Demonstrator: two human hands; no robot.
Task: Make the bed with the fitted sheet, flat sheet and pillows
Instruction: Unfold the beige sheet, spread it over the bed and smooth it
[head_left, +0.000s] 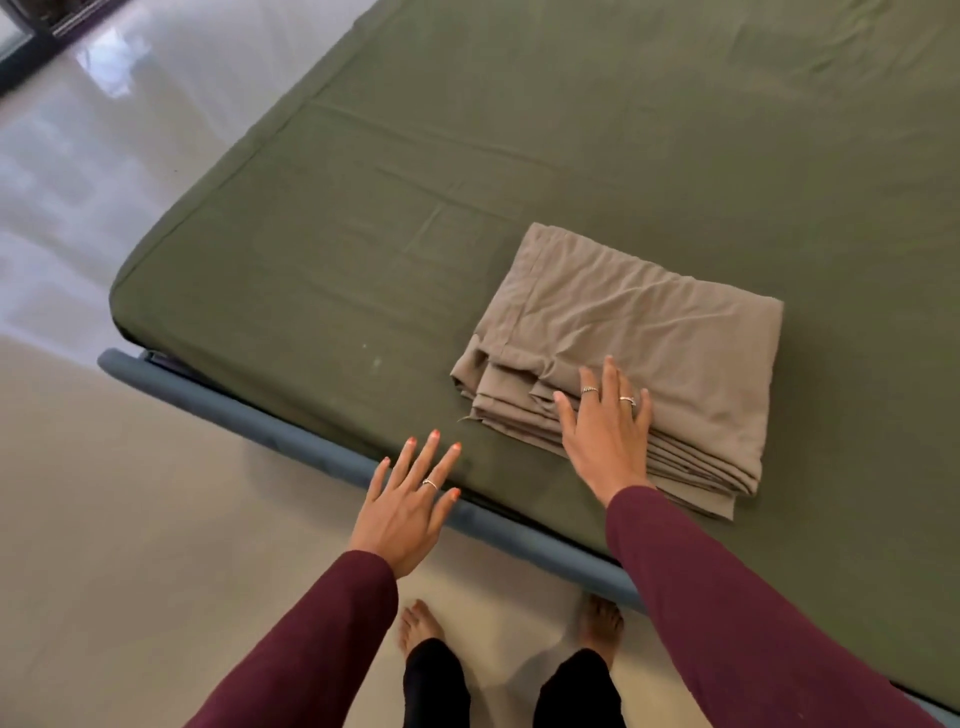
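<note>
An olive-green fitted sheet (519, 171) covers the mattress, pulled over the near corner with a few creases. A folded taupe flat sheet (649, 332) lies on it near the front edge. My right hand (608, 431) rests flat on the near left part of the folded stack, fingers spread and straight. My left hand (410, 499) hovers over the bed's front edge, fingers spread, holding nothing. No pillows are in view.
A blue-grey padded bed frame rail (234, 410) runs along the mattress's front edge. Glossy pale floor tiles (104, 208) lie to the left and in front. My bare feet (421, 623) stand close to the rail.
</note>
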